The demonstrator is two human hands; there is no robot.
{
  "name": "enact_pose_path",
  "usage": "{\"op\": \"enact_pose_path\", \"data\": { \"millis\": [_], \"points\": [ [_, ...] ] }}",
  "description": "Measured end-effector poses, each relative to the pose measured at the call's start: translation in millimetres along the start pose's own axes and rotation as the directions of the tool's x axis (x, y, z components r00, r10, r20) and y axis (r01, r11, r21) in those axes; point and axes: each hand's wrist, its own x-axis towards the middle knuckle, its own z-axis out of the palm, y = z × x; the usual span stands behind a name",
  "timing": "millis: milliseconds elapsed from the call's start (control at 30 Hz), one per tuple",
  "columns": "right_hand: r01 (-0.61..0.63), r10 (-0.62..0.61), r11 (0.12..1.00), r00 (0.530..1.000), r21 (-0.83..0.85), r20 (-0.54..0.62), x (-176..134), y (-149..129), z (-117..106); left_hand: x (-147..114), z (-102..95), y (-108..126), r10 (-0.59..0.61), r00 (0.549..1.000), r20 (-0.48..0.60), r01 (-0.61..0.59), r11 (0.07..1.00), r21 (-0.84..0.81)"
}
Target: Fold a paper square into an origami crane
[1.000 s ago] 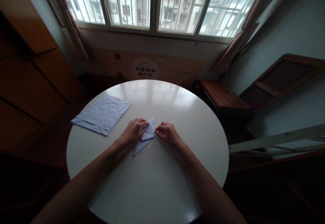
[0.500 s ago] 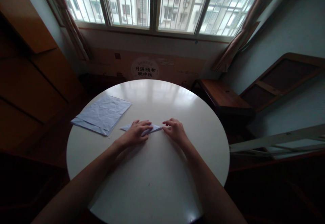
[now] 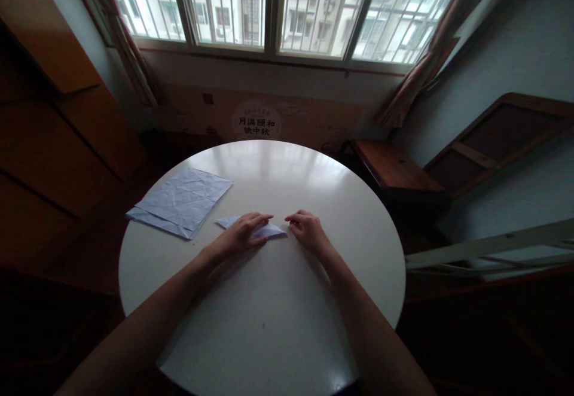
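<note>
A narrow piece of folded paper (image 3: 273,231), pale bluish white and pointed at both ends, lies on the round white table (image 3: 269,312). My left hand (image 3: 244,234) rests across its middle, thumb along the near edge and fingers over the far side, covering part of it. My right hand (image 3: 306,230) hovers just right of the paper's right tip, with loosely bent fingers and nothing visible between them. To the left lies a larger stack of creased paper (image 3: 183,198), which neither hand touches.
The table's rounded far edge faces a barred window (image 3: 269,13). A low wooden bench (image 3: 394,165) stands beyond the table at the right, and wooden cabinets (image 3: 54,139) are at the left. A pale rail (image 3: 488,245) runs close to the table's right side.
The folded paper has turned slightly, its right tip swinging nearer to me. My left fingers have drawn closer together over it. My right fingertips have come away from the tip.
</note>
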Motion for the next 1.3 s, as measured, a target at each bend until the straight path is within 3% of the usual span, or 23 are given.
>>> {"op": "enact_pose_path", "data": {
  "millis": [100,300,467,800,1067,1300],
  "points": [
    [0.018,-0.018,1.000,1.000,0.003,-0.010,-0.7,-2.4,-0.7,-0.9,0.6,-3.7,-0.011,1.000,-0.021,0.010,0.999,-0.050],
    [0.025,-0.024,0.999,1.000,0.029,-0.009,-0.9,-5.4,-2.2,-3.7,6.5,-12.6,-0.146,0.982,-0.123,0.175,0.945,0.276],
    [0.028,-0.028,1.000,1.000,0.011,0.001,-1.1,-7.0,-3.6,-5.3,9.6,-12.4,-0.214,0.959,-0.184,0.269,0.890,0.368],
    [0.015,-0.015,1.000,1.000,0.007,0.015,-1.6,-6.5,-1.3,-3.2,-1.9,1.1,-0.346,0.921,-0.181,0.390,0.793,0.469],
    [0.016,-0.016,0.999,1.000,-0.032,-0.005,-1.7,-6.1,5.4,-3.1,-1.1,-2.0,-0.253,0.954,-0.164,0.300,0.850,0.433],
    [0.099,-0.099,0.993,0.995,-0.067,0.005,-4.4,-12.3,6.8,-2.6,-1.8,-8.8,-0.009,0.997,-0.073,0.028,0.965,0.259]
  ]
}}
